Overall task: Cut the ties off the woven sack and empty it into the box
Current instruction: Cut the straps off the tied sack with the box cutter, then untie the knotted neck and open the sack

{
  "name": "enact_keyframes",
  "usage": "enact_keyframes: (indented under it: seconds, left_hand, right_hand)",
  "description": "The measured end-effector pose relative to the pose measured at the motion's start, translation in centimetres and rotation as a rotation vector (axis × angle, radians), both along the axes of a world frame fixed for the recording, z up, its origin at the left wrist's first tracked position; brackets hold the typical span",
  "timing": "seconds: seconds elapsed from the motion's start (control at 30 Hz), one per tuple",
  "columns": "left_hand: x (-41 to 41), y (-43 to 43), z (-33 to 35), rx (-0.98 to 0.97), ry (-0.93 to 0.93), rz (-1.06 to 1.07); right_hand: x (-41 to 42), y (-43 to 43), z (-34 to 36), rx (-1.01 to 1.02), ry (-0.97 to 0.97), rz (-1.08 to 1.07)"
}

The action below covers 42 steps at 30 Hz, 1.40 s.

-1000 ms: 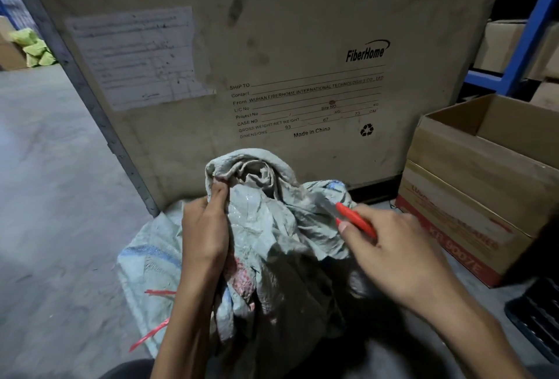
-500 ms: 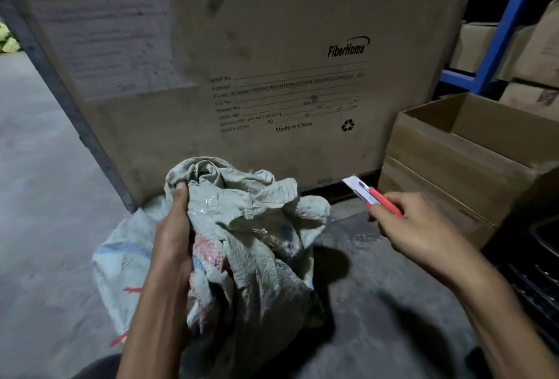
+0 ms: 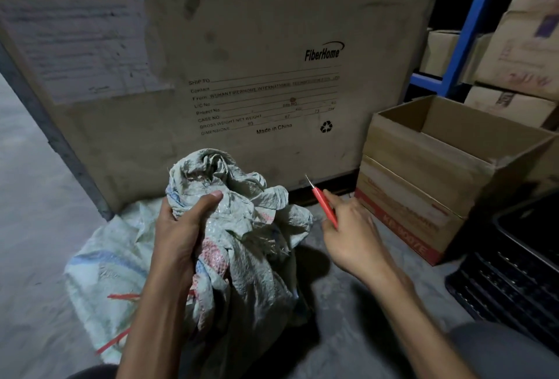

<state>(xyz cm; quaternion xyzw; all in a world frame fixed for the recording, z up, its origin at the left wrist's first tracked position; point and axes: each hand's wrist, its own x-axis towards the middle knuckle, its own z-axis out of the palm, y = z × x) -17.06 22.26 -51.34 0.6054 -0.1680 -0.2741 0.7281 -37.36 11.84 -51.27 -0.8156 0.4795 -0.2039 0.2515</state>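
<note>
Right hand (image 3: 352,232), fingers pinching a red-handled cutter (image 3: 324,204), has drawn clear of the woven sack (image 3: 242,227). Left hand (image 3: 181,227) stays clenched on its loosened neck, on the floor beside the open cardboard box (image 3: 423,167); emptying likely follows.

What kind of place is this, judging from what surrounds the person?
Probably a warehouse or storeroom: a big shipping crate printed with shipping fields, blue metal shelving stacked with cartons, and a bare concrete floor.
</note>
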Motion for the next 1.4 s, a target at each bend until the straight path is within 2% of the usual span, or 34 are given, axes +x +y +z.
enact_keyframes:
  seconds: [0.13, 0.2, 0.3, 0.5, 0.67, 0.77, 0.83, 0.9, 0.97, 1.03, 1.07, 1.1, 1.2, 1.3, 1.4]
  left_hand:
    - [-0.3, 0.1, 0.2, -0.023, 0.01, -0.014]
    - [-0.3, 0.1, -0.1, -0.007, 0.002, -0.024]
    - [-0.1, 0.0, -0.5, 0.007, 0.006, -0.023]
    - [-0.7, 0.1, -0.6, 0.03, -0.016, -0.04]
    - [-1.6, -0.3, -1.1, 0.012, -0.039, -0.041]
    - [-2.2, -0.6, -1.2, -0.002, -0.048, -0.068]
    - [-2.5, -0.6, -1.1, 0.001, -0.05, -0.096]
    - [-2.8, -0.4, -0.8, -0.005, -0.035, -0.134]
    - [-3.1, -0.2, -0.6, -0.025, -0.028, -0.172]
    - [-3.4, -0.1, -0.4, -0.047, -0.076, -0.216]
    - [-3.4, -0.1, -0.5, -0.078, -0.105, -0.246]
    - [-3.4, 0.0, -0.6, -0.112, -0.136, -0.289]
    - [-3.9, 0.1, -0.5, -0.139, -0.321, -0.471]
    - [-4.6, 0.1, -0.3, -0.087, -0.623, -0.637]
    - [-4.6, 0.1, -0.8, 0.087, -0.817, -0.643]
  right_hand:
    - [0.1, 0.4, -0.5, -0.111, -0.005, -0.046]
    - [0.2, 0.4, -1.6, -0.106, 0.004, -0.091]
    - [0.5, -0.2, -5.3, 0.007, 0.085, -0.177]
    - [-2.1, 0.4, -16.5, 0.276, 0.44, -0.29]
    - [-4.9, 5.2, -23.9, 0.451, 0.566, -0.211]
    - [-5.3, 5.7, -24.8, 0.432, 0.616, -0.145]
    - [-4.4, 5.2, -24.2, 0.361, 0.64, -0.188]
    - [-2.1, 4.2, -22.0, 0.339, 0.5, -0.302]
    - [0.5, 2.5, -18.2, 0.327, 0.103, -0.436]
    - [2.5, 0.6, -12.9, 0.433, -0.382, -0.509]
    - [3.0, -0.2, -10.0, 0.491, -0.548, -0.494]
    - [3.3, -1.2, -7.5, 0.545, -0.632, -0.439]
    - [3.5, -3.7, -1.8, 0.762, -0.635, -0.189]
    - [3.0, -5.6, 2.6, 0.941, -0.708, 0.039]
    - [2.4, -8.1, 5.7, 0.818, -0.707, -0.066]
